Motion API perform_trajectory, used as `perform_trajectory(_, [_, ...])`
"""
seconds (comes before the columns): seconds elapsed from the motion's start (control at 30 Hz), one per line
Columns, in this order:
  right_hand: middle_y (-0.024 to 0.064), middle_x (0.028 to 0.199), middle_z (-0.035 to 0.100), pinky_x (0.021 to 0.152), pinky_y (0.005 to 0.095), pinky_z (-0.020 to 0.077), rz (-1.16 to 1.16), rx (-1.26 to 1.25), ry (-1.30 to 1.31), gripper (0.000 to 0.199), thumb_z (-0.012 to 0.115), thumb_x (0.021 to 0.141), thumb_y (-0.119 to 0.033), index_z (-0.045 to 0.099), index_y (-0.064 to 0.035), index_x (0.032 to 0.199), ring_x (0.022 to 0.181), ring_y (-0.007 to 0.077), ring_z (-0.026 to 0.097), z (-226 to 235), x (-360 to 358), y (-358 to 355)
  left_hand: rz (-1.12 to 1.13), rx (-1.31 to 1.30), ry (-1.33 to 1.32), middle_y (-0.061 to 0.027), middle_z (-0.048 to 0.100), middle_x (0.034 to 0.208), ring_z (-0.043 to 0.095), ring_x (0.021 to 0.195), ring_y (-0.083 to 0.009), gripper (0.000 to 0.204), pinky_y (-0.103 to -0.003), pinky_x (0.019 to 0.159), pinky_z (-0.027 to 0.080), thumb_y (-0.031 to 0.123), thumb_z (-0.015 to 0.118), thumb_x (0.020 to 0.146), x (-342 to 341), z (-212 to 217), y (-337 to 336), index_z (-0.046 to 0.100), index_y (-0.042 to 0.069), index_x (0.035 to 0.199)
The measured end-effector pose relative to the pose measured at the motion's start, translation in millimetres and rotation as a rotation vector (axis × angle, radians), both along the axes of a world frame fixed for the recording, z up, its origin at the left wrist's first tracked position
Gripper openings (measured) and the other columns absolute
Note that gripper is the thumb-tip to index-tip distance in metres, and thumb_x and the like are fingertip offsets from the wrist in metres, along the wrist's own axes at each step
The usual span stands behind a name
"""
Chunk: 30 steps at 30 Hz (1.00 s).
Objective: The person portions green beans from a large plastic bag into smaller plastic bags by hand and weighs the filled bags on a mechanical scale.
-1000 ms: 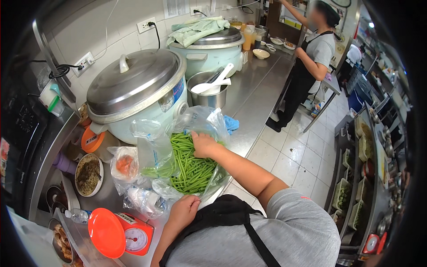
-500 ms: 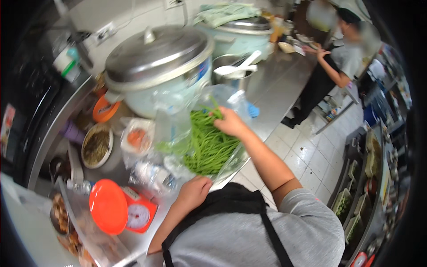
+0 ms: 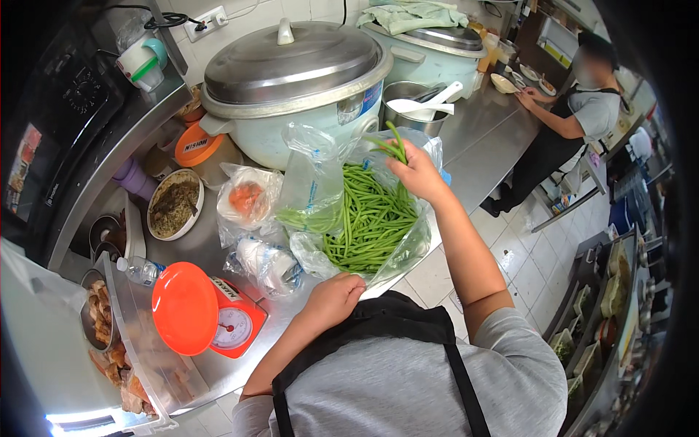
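A heap of green beans (image 3: 368, 222) fills an opened see-through plastic bag (image 3: 395, 264) on the steel counter. At the far right of the heap, my right hand (image 3: 416, 172) is closed around a few green beans, whose ends stick up past the fingers. My left hand (image 3: 336, 297) is closed at the bag's near edge, fingers curled on the plastic. Part of the bag stands up on the left, with some beans showing through it.
Behind the bag stands a large lidded cooker (image 3: 291, 80), with a metal pot (image 3: 415, 120) of utensils beside it. Left are a bowl (image 3: 175, 205) of chopped food, an orange-lidded tub (image 3: 200, 146) and a red scale (image 3: 233, 324). A person (image 3: 575, 109) works at the counter's far end.
My right hand has come up a little from the heap with beans in its fingers. My left hand keeps its place at the bag's edge. The whole view has shifted slightly.
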State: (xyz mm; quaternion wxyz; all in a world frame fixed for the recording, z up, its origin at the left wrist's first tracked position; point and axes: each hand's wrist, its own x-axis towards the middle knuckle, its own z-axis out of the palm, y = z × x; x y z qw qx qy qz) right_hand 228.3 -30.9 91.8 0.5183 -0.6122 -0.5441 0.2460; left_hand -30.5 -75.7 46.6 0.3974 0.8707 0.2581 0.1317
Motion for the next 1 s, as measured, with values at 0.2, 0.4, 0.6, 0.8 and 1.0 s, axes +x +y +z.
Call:
perform_trajectory(0.2, [0.009, 0.082, 0.056, 0.065, 0.0291, 0.0414, -0.041, -0.018, -0.238, 0.026, 0.051, 0.075, -0.008, 0.05, -0.0046, 0.101, 0.072, 0.0175, 0.053, 2.2, 7.8, -6.4, 0.0, 0.004, -0.014, -0.0116, 0.054, 0.076, 0.053, 0.072, -0.0306, 0.013, -0.037, 0.061, 0.042, 0.017, 0.049, 0.079, 0.1, -3.7, 0.2, 0.055, 0.005, 0.08])
perform_trajectory(0.4, [0.0175, 0.089, 0.057, 0.07, 0.0373, 0.0424, -0.09, -0.256, -0.424, 0.031, 0.05, 0.074, -0.012, 0.047, -0.0009, 0.103, 0.082, 0.0298, 0.056, 15.0, 12.0, -12.5, -0.014, 0.001, 0.002, -0.0115, 0.054, 0.076, 0.053, 0.072, -0.0305, 0.014, -0.037, 0.062, 0.042, 0.018, 0.048, 0.079, -0.2, -2.7, 1.8, 0.055, 0.006, 0.08])
perform_trajectory(0.6, [0.0252, 0.102, 0.05, 0.084, 0.0379, 0.0385, -0.057, -0.499, -0.623, 0.061, 0.061, 0.068, -0.025, 0.037, 0.0027, 0.117, 0.097, 0.0358, 0.049, -37.7, -17.6, -12.4, -0.018, 0.011, 0.015, -0.0113, 0.055, 0.078, 0.054, 0.073, -0.0304, 0.014, -0.037, 0.062, 0.043, 0.018, 0.048, 0.079, 1.7, -1.0, 0.3, 0.055, 0.006, 0.081])
perform_trajectory(0.8, [0.0231, 0.101, 0.052, 0.083, 0.0363, 0.039, -0.063, -0.498, -0.691, 0.076, 0.066, 0.061, -0.024, 0.03, -0.0017, 0.124, 0.095, 0.0331, 0.05, -48.9, -35.5, -23.4, -0.038, -0.017, 0.008, -0.0128, 0.054, 0.078, 0.053, 0.074, -0.0304, 0.014, -0.035, 0.064, 0.042, 0.016, 0.049, 0.079, 1.2, 0.5, 0.1, 0.055, 0.004, 0.082])
perform_trajectory(1.0, [0.0085, 0.083, 0.059, 0.072, 0.0285, 0.0432, -0.028, -0.348, -0.087, 0.042, 0.065, 0.065, -0.012, 0.052, -0.0036, 0.103, 0.076, 0.0187, 0.056, -36.8, -7.9, -17.8, -0.054, -0.002, 0.02, -0.0127, 0.054, 0.079, 0.053, 0.075, -0.0304, 0.015, -0.035, 0.065, 0.043, 0.017, 0.048, 0.079, 1.8, 0.6, 1.0, 0.055, 0.004, 0.082])
